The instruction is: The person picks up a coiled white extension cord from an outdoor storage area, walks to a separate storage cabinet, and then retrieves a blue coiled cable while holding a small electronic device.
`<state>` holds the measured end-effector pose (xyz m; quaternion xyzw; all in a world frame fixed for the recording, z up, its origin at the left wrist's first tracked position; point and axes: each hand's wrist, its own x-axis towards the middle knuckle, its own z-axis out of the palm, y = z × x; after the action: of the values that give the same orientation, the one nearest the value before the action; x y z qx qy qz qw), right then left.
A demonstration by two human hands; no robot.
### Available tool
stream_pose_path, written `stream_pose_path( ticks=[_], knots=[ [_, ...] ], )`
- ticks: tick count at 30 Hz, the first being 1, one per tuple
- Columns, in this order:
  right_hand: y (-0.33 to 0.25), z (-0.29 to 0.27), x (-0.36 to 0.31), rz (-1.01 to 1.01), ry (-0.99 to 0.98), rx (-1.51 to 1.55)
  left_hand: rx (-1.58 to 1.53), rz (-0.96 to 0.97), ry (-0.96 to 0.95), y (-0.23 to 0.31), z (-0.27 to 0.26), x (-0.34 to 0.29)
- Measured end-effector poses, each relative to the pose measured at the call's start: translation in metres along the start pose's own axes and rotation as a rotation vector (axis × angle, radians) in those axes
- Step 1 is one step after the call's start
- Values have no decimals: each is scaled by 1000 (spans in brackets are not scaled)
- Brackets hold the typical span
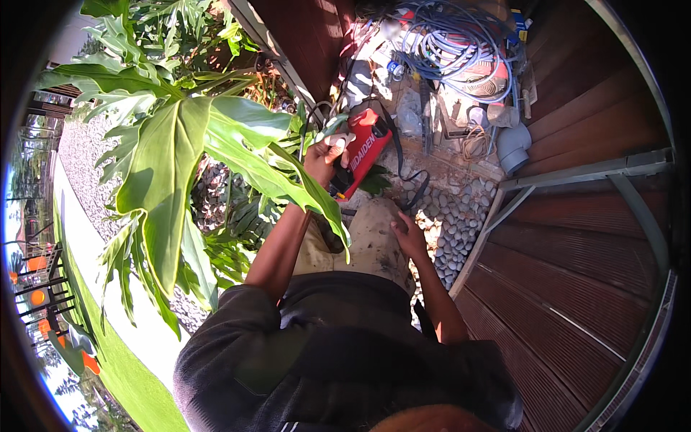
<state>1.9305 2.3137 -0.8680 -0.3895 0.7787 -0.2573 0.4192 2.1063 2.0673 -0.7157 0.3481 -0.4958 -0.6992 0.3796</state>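
My left hand [327, 156] is closed at the near left side of a red box-shaped machine [368, 153] with black ends, which looks like a portable welder. What its fingers grip is too small to make out. A dark cable [308, 122] loops up beside that hand, and a black strap [400, 155] trails off the machine's right side. Over my left forearm hangs a large green leaf [277, 173], hiding part of it. My right hand [410, 236] lies on my stained light trousers [378, 230], its fingers apart and holding nothing.
Coiled grey-blue hose or cable [461, 54] lies at the far right, near a grey pipe elbow [513, 147] and a can [395, 69]. Grey pebbles [455, 227] cover the ground right of my legs. Brown plank boards [554, 288] with a metal frame stand at the right.
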Motion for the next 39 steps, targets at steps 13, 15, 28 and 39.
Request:
stream_pose_path(
  ticks=[13,15,28,39],
  knots=[
    [-95,41,49,119,-173,834,275,-89,-171,-47,10,-145],
    [-128,30,30,288,-448,1055,645,-34,-287,-61,-3,-155],
    [-140,70,193,33,-198,1114,587,-180,-39,-93,-30,-143],
    [-137,-59,-29,49,-223,1796,899,-344,917,-172,-200,-90]
  ],
)
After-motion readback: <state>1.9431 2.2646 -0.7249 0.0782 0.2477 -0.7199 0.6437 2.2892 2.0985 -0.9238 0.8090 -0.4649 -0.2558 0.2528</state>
